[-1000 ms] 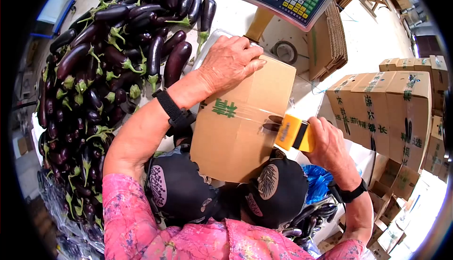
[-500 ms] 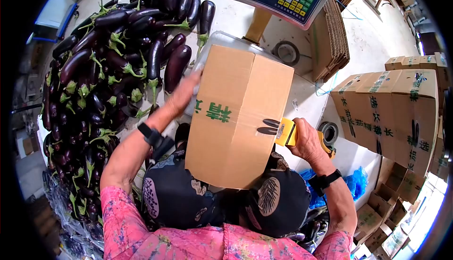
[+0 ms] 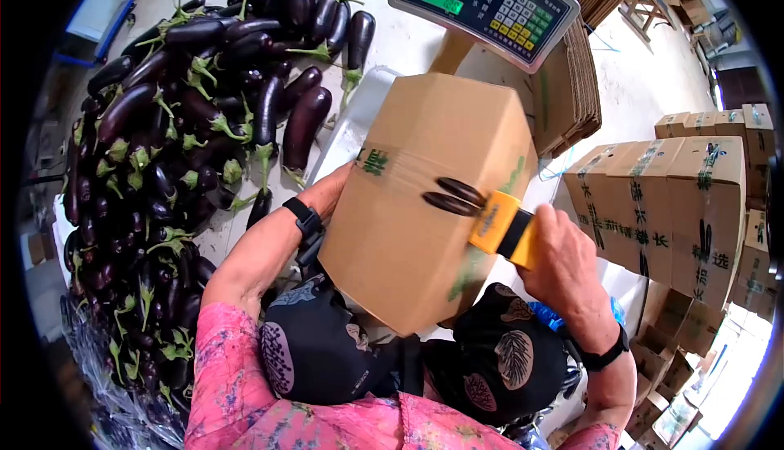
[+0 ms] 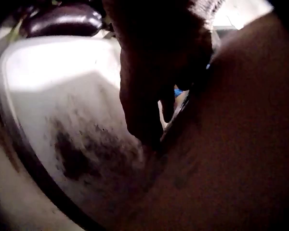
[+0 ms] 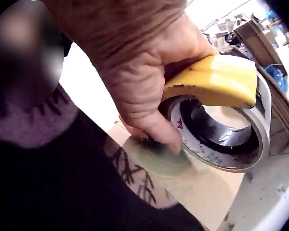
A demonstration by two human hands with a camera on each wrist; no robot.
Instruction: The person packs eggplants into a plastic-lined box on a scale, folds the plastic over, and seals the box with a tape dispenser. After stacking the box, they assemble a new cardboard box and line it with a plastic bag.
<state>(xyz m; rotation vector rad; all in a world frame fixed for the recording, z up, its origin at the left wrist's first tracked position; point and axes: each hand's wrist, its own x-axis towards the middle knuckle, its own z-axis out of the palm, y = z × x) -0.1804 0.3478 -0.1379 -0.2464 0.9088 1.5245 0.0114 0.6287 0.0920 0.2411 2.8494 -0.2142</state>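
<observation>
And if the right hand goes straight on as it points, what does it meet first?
Probably the cardboard box; the tape dispenser in the right hand seems against its edge, though depth is unclear.

Narrow bare strip of tray (image 3: 362, 105) between eggplants (image 3: 307, 127) and carton (image 3: 400, 205), scale post (image 3: 451, 51) beyond.

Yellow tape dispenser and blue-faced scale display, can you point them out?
Yellow tape dispenser (image 5: 221, 82), right wrist view: on its curved yellow body.
Blue-faced scale display (image 3: 487, 11), head view: between screens and keypad.
</observation>
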